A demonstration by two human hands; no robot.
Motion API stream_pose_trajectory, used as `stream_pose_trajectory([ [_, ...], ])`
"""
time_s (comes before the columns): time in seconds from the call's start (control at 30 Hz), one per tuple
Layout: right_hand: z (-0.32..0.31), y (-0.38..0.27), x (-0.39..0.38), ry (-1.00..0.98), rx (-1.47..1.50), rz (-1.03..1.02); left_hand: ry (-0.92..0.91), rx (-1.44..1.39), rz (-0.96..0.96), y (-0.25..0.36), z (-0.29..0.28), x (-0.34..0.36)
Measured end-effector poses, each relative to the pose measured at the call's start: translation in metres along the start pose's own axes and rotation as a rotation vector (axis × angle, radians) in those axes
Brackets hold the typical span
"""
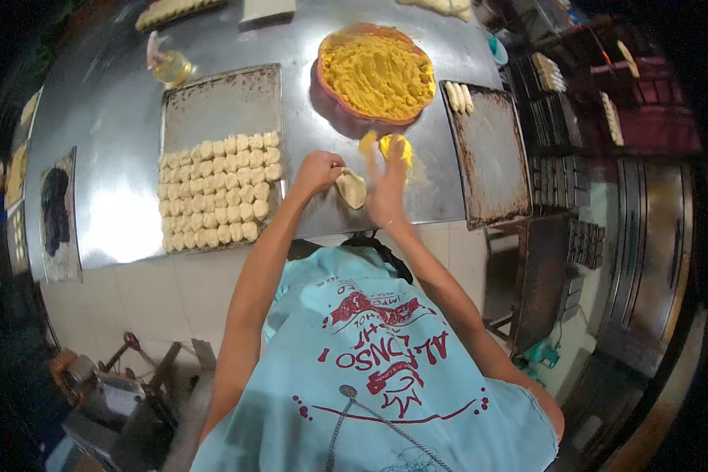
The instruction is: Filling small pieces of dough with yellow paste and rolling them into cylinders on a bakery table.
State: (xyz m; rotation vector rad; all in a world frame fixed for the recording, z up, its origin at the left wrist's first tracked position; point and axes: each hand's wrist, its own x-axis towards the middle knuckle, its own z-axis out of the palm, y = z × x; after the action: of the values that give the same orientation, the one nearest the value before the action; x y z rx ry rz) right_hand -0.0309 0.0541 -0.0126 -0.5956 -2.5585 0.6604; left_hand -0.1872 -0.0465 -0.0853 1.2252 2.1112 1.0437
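On the steel table, my left hand pinches the upper left edge of a flattened, pale dough piece. My right hand is just right of the dough, its fingers smeared by motion over a patch of yellow paste; whether they hold anything is unclear. Above them sits an orange-red bowl heaped with yellow filling. To the left, a metal tray carries rows of small dough balls.
A tray at the right holds several rolled dough pieces. A bottle of yellow liquid stands upper left, a dark stained tray at far left. Racks line the right side; equipment sits low at left.
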Motion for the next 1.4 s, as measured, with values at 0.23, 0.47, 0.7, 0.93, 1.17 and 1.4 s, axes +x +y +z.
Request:
stream_pose_trajectory([
  [0.23,-0.03,-0.016,-0.022,-0.544,-0.527,-0.208,0.142,-0.046,-0.057,-0.001,0.005,-0.01],
  [0.47,0.003,0.057,-0.029,-0.377,-0.289,-0.334,0.221,-0.068,-0.177,0.018,0.01,-0.017],
  [0.7,-0.007,0.079,0.178,-0.079,-0.236,-0.292,0.295,-0.001,-0.247,0.022,0.021,-0.022],
  [0.93,0.003,0.098,0.214,-0.189,-0.403,-0.626,0.263,-0.003,-0.28,0.033,0.022,-0.021],
  [1.17,-0.031,0.044,0.072,-0.143,-0.14,-0.218,0.272,-0.033,-0.189,0.009,0.021,-0.024],
  [1.4,0.003,0.028,-0.071,-0.356,-0.352,-0.213,0.272,-0.185,-0.131,0.001,0.013,-0.018],
])
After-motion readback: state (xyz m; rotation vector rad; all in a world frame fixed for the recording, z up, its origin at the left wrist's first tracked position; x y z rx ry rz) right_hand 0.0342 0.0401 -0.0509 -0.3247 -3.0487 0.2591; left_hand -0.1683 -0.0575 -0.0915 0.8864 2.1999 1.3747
